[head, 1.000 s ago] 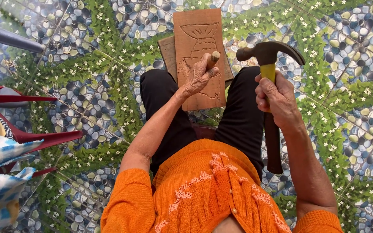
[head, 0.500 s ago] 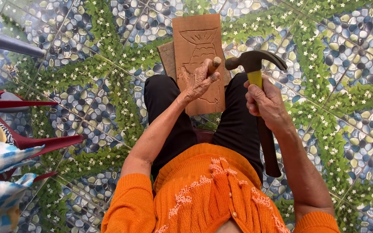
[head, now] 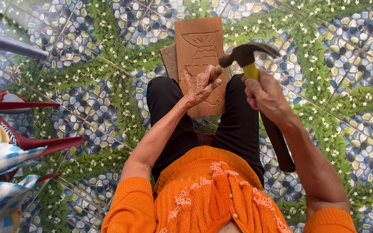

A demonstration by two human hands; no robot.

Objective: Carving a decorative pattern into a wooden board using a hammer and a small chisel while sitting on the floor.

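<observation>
A person in an orange knitted top and black trousers sits with a wooden board [head: 200, 51] propped on the knees, its far end reaching out over the floor [head: 346, 69]. The board is a tall reddish-brown rectangle with a design cut into its face: a wide fan or bowl shape at the top, a rounded ribbed body under it, and rougher, paler chipped wood along the lower left, where the carving is freshest. A second, darker board [head: 169, 60] lies under it and sticks out at its left edge.

The left hand [head: 200, 88] rests on the lower part of the carved board, fingers curled tight around a chisel [head: 215, 72]; only its round wooden butt shows above the fist, and the blade is hidden.

The right hand [head: 266, 95] is closed firmly around the yellow grip of a claw hammer [head: 244, 54]. Its dark head hangs just beside the chisel's butt, nearly touching it; I cannot tell whether they meet. The dark lower handle runs down past the wrist along the right leg.

The floor is tiled with a pattern of pebbles and green leaves. At the left stand a red plastic chair [head: 35, 144] and a blue-and-white checked cloth [head: 1, 181].
</observation>
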